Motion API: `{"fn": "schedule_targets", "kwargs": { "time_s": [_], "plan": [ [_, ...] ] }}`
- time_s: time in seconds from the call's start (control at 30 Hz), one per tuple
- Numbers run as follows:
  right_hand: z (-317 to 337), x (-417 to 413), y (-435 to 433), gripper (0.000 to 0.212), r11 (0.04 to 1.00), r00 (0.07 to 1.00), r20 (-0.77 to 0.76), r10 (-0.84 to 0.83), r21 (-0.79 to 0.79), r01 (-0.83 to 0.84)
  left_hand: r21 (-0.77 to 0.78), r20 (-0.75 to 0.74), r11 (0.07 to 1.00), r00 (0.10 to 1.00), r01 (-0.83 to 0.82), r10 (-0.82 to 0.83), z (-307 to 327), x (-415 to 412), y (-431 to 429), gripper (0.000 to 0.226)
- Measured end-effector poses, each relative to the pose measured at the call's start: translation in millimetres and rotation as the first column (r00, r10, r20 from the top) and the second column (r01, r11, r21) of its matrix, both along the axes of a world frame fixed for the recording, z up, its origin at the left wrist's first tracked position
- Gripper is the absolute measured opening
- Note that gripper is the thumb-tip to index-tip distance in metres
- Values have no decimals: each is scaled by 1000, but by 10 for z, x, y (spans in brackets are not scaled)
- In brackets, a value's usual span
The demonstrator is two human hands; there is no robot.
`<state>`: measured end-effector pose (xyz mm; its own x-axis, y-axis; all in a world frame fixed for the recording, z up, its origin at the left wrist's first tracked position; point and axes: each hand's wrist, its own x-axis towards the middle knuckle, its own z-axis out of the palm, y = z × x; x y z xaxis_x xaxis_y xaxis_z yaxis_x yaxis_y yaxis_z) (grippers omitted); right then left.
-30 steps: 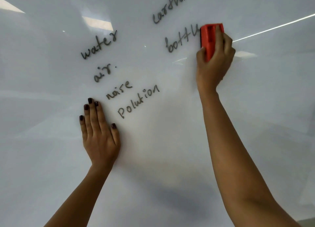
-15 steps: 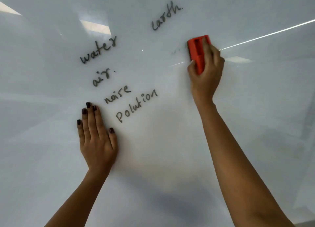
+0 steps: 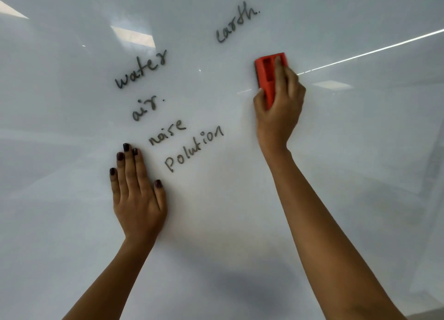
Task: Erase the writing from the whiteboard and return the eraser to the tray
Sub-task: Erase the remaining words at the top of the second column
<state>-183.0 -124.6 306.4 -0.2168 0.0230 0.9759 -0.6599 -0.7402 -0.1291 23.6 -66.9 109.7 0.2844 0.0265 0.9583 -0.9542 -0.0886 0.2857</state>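
— Starting from the left: what there?

— Left hand (image 3: 138,194) at about 7 o'clock of the view, flat on the whiteboard (image 3: 72,223), fingers stretched out and together, gripping nothing. Seems only to steady the body.

— And in the middle?

— Writing (image 3: 192,149) not yet wiped: "water" at 11 o'clock, "air", "noise" and "polution" below it near the centre, "earth" at 12 o'clock. Blank white surface between "earth" and "polution".

— Then to the right?

— Right hand (image 3: 280,103) at about 1 o'clock, fingers curled around the red eraser (image 3: 268,75), thumb on its lower left edge, other fingers over the back and right side. Eraser pressed flat to the board, just under and right of "earth", well apart from "water".

— How to judge the handling?

— Probably light, with a stiff plastic shell and a soft dark pad beneath; only a thin dark edge of that pad visible. Hollow recesses on the back, good for fingertips. Best held by the two long sides, as now. Glossy board, so likely easy sliding; firm even pressure needed.

— The tray?

— Not visible anywhere. Five words left, so far from finished.
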Motion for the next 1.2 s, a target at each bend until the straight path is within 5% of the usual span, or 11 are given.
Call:
{"fn": "schedule_targets", "kwargs": {
  "time_s": [0.13, 0.3, 0.5, 0.8, 0.93, 1.07, 1.13, 1.2],
  "plan": [
    [-112, 17, 2, 51, 983, 930, -352, -109, -175, 49, 2, 2, 1000, 1000, 2, -2, 1, -1, 3, 61],
    [36, -21, -48, 51, 1000, 1000, 9, 9, -24, -9, 6, -1, 1000, 1000, 7, -7, -1, -5, 11, 62],
    [74, 1, -35, 46, 973, 892, -448, -57, -225, -51, 10, 11, 1000, 1000, 1, -1, -11, 14, 1, 63],
    [1084, -4, -46, 55, 999, 1000, -21, -13, 36, 14, -5, 17, 1000, 1000, -6, 7, -24, 22, -15, 64],
    [823, 321, 94, 51, 991, 961, -274, -27, -132, -10, -2, 15, 1000, 1000, -5, 5, -13, 24, -9, 64],
    [577, 306, 134, 49, 969, 803, -593, -58, -226, -97, -2, 25, 1000, 1000, -18, 18, -24, 38, -3, 64],
    [656, 168, 106, 49, 975, 793, -608, -50, -201, -93, -3, 21, 1000, 1000, -18, 18, -20, 26, -1, 64],
    [792, 45, 53, 49, 988, 888, -460, -15, -143, -57, -4, 14, 1000, 1000, -12, 12, -11, 10, 1, 64]
  ]
}}
